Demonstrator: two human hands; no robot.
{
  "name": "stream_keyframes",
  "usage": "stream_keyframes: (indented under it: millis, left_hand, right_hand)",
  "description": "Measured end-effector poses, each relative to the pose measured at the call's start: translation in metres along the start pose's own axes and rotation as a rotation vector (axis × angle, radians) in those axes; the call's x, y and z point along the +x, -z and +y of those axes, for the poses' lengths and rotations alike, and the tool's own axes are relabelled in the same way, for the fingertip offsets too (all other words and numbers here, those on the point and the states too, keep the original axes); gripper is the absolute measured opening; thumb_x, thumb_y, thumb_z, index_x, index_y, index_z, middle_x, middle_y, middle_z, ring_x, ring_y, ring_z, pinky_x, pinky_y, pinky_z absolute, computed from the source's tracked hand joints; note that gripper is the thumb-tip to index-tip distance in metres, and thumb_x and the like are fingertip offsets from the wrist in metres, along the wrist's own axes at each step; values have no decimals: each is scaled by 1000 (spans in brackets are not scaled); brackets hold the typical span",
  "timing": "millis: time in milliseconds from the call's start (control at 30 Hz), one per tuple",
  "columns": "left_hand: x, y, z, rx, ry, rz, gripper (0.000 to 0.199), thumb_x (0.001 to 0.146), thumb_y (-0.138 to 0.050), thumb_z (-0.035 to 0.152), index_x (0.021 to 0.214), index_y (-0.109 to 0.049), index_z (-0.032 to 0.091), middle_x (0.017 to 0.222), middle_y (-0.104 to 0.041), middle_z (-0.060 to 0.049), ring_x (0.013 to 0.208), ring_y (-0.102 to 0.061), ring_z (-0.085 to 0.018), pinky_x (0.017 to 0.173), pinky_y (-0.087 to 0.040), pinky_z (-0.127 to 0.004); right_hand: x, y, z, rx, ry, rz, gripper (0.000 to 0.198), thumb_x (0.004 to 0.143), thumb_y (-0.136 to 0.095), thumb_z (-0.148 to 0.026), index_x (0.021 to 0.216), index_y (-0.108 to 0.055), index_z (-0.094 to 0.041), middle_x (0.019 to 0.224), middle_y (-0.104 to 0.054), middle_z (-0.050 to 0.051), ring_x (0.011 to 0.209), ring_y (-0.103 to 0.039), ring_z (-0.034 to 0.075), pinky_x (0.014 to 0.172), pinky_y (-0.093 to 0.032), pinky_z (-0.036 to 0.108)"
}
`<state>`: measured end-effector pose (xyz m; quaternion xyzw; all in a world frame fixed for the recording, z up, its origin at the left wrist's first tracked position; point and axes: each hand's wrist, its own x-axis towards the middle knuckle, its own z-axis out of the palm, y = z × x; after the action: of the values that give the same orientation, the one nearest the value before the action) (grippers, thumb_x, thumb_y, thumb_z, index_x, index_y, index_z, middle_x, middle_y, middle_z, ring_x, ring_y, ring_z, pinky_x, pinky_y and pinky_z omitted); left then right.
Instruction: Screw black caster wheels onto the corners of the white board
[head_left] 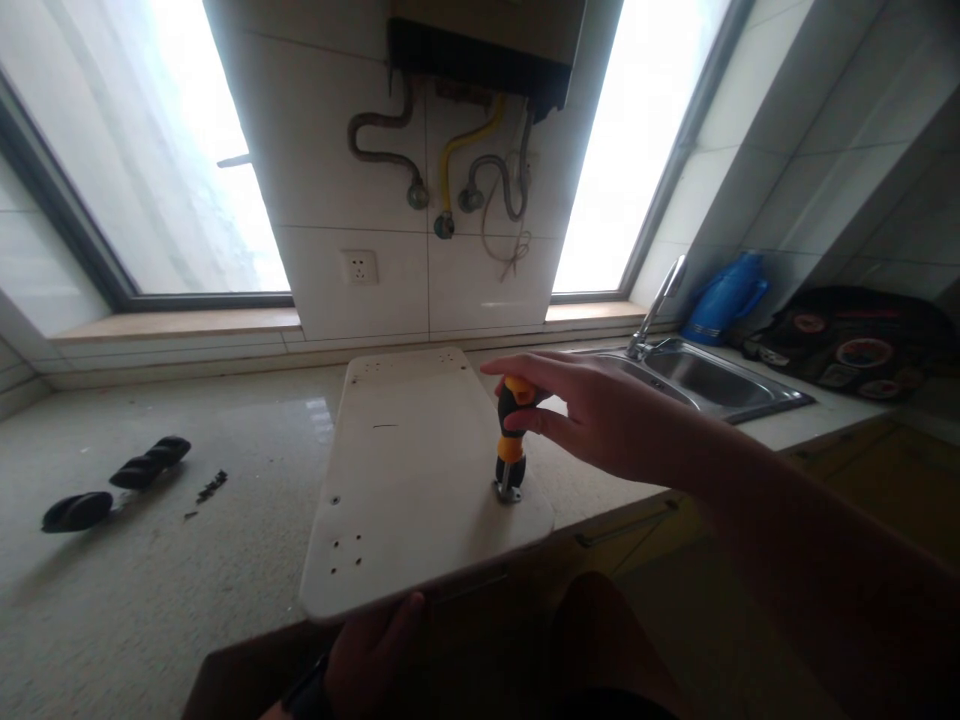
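Note:
A screwdriver (pixel 514 408) with a yellow-and-black handle stands nearly upright, my right hand (pixel 577 405) closed round its grip. The screwdriver's shaft reaches down to a metal plate with a black part (pixel 517 470) on the right near corner of a white board (pixel 405 460). The board has rounded corners and small holes near its other corners. Against the board's near edge, my left hand (pixel 375 640) grips from below, its fingers partly hidden in shadow.
Black ridged pieces (pixel 150 462) and several small dark screws (pixel 212 487) lie on the speckled counter (pixel 247 560) at left. A steel sink (pixel 697 375) with a faucet (pixel 656 310), a blue thermos (pixel 726 298) and a dark bag (pixel 855 340) are at right.

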<state>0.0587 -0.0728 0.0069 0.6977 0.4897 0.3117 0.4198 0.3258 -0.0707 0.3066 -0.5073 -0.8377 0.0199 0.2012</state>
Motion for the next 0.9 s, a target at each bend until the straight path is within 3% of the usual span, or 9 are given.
stream_keyframes:
  millis: [133,200,300,367,433,567,733,833,900]
  left_hand:
    - [0,0,-1,5,-2,16,50,92,-50,61,101,-80,22,111,-79,-10,112,-71,-34,105,-52,-50]
    - [0,-1,-3,9,-1,13,48,92,-49,59,100,-80,22,111,-79,-9,111,-71,-34,107,-51,-50]
    - [-1,-1,-4,9,-5,2,46,93,-48,57,94,-80,24,106,-80,-7,106,-73,-32,104,-53,-47]
    - [-1,-1,-3,10,-10,5,45,94,-48,56,94,-80,24,105,-81,-7,105,-73,-32,105,-53,-46]
    - [-1,0,-1,17,-17,18,45,93,-49,57,96,-80,24,106,-80,-7,106,-73,-32,106,-52,-47]
    - [-1,2,5,28,5,-12,51,92,-47,62,84,-80,23,96,-81,-8,97,-74,-33,100,-54,-49]
    - [-1,2,7,27,20,-51,59,93,-42,66,79,-78,22,90,-81,-9,90,-75,-32,96,-56,-48]
    - [-1,2,6,12,8,-60,58,93,-42,67,82,-79,23,92,-81,-8,91,-75,-31,93,-58,-45]
    - [-1,2,6,18,10,-51,57,93,-43,67,82,-79,24,93,-81,-8,93,-75,-31,93,-58,-44]
  right_hand:
    - [7,-13,2,-238,-89,244,37,86,-71,-50,96,-68,-15,85,-71,7,70,-62,18,63,-46,32]
    - [8,-17,5,-303,-136,288,39,86,-70,-53,90,-67,-15,80,-69,7,66,-60,19,61,-45,33]
    - [5,-13,8,-204,-119,194,44,94,-60,-49,121,-64,-15,108,-73,13,87,-69,24,73,-52,37]
    - [2,-8,8,-54,-56,62,54,99,-53,-43,147,-46,-20,139,-62,14,115,-65,26,88,-54,38]
    - [0,-4,7,85,7,-47,58,100,-50,-36,155,-34,-26,149,-55,10,127,-60,24,96,-53,37]
    - [1,-4,4,93,-22,0,37,95,-61,-32,132,-59,-24,112,-74,6,95,-71,19,78,-55,31]
    - [8,-16,7,-247,-127,298,37,81,-76,-52,84,-61,-18,70,-64,1,58,-55,14,54,-39,29]
    - [8,-17,6,-315,-149,298,38,84,-70,-54,85,-62,-18,70,-64,2,57,-54,15,53,-37,31]
    - [6,-13,4,-247,-123,225,36,91,-64,-50,102,-66,-16,85,-70,7,70,-62,19,60,-44,33]
